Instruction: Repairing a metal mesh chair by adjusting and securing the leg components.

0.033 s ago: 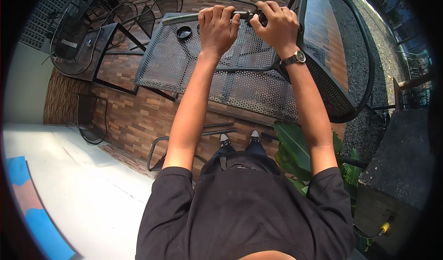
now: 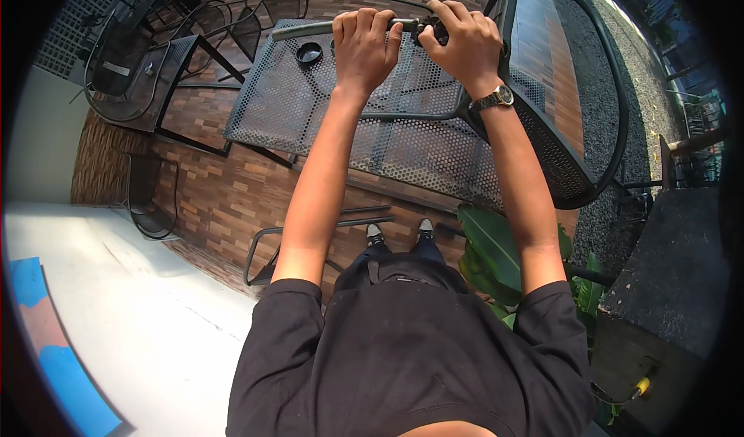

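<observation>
Down near the person's shoes [image 2: 399, 232], big green leaves [image 2: 496, 259] sit to the right over the brick floor [image 2: 225, 197]. Farther out, the left hand [image 2: 364, 46] and right hand [image 2: 463, 42] both have their fingers wrapped tight around a long grey bar [image 2: 302, 29] held over the far edge of the mesh bench [image 2: 403, 135]. If a hand slips, I think the bar could drop and bang the bench or knock the little black cup [image 2: 309, 53] at far left.

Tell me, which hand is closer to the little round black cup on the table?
Left. The left hand grips the rod just right of the round black cup; the right hand sits farther right.
</observation>
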Motion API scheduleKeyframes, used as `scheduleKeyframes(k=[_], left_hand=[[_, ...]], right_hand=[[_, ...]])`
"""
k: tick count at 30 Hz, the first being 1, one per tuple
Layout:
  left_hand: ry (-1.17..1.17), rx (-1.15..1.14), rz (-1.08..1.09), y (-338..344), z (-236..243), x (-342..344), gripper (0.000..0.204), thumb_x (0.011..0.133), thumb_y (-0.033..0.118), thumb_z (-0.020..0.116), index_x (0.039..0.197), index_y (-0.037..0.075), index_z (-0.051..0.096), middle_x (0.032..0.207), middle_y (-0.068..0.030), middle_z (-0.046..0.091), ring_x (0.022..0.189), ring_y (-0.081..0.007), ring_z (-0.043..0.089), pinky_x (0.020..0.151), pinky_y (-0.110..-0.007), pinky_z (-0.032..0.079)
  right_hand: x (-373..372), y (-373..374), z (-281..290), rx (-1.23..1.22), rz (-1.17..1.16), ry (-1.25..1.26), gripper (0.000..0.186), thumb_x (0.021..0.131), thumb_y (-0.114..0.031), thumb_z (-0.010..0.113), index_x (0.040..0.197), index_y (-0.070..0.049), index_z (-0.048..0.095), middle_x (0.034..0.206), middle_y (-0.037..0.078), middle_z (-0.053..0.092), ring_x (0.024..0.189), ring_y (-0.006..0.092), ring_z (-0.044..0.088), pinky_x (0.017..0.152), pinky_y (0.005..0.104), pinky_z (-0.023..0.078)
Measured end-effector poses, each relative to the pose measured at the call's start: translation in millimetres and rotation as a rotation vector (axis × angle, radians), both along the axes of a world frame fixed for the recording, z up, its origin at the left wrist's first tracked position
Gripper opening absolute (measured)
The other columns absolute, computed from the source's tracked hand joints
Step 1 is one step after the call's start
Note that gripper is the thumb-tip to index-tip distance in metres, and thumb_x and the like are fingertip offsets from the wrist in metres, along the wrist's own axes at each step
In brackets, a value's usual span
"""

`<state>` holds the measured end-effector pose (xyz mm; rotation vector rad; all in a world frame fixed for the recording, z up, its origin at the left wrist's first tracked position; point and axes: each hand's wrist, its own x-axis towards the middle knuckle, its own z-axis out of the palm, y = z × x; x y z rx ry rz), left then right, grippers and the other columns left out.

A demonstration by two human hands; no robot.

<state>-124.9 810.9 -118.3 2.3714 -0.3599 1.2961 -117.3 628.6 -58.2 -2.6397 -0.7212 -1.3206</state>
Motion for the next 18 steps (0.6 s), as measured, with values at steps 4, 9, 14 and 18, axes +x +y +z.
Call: scheduleKeyframes(k=[4, 9, 14, 18], left_hand=[[-0.019, 0.033, 0.015, -6, 3, -5, 0.025, 0.097, 0.036, 0.059, 0.106, 0.013, 0.067, 0.104, -0.0045, 0.06, 0.106, -0.0253, 0.053, 0.102, -0.042, 0.035], [-0.045, 0.049, 0.023, -16, 1, -6, 0.026, 0.096, 0.035, 0.059, 0.104, 0.013, 0.069, 0.103, -0.0034, 0.061, 0.104, -0.0249, 0.053, 0.101, -0.042, 0.035], [-0.011, 0.013, 0.013, -29, 3, -5, 0.026, 0.096, 0.034, 0.056, 0.1, 0.013, 0.07, 0.102, -0.0029, 0.061, 0.102, -0.0246, 0.052, 0.101, -0.042, 0.034], [-0.033, 0.016, 0.043, -35, 8, 6, 0.026, 0.096, 0.034, 0.056, 0.1, 0.013, 0.07, 0.101, -0.003, 0.061, 0.101, -0.025, 0.052, 0.101, -0.042, 0.034]], right_hand=[[-3, -34, -5, 0.031, 0.182, 0.069, 0.027, 0.078, -0.034, 0.07, 0.1, -0.018, 0.077, 0.098, -0.003, 0.072, 0.085, 0.0221, 0.068, 0.077, 0.0375, 0.056], [-10, -78, -11, 0.12, 0.234, 0.092, 0.027, 0.081, -0.028, 0.072, 0.105, -0.017, 0.076, 0.098, -0.002, 0.07, 0.087, 0.0219, 0.068, 0.075, 0.0363, 0.058], [-1, -82, -11, 0.081, 0.203, 0.118, 0.028, 0.084, -0.032, 0.073, 0.108, -0.019, 0.075, 0.098, -0.003, 0.07, 0.088, 0.0217, 0.068, 0.074, 0.0362, 0.058], [14, -81, 1, -0.063, 0.243, 0.121, 0.031, 0.084, -0.037, 0.075, 0.112, -0.024, 0.073, 0.098, -0.005, 0.068, 0.086, 0.0197, 0.067, 0.073, 0.035, 0.058]])
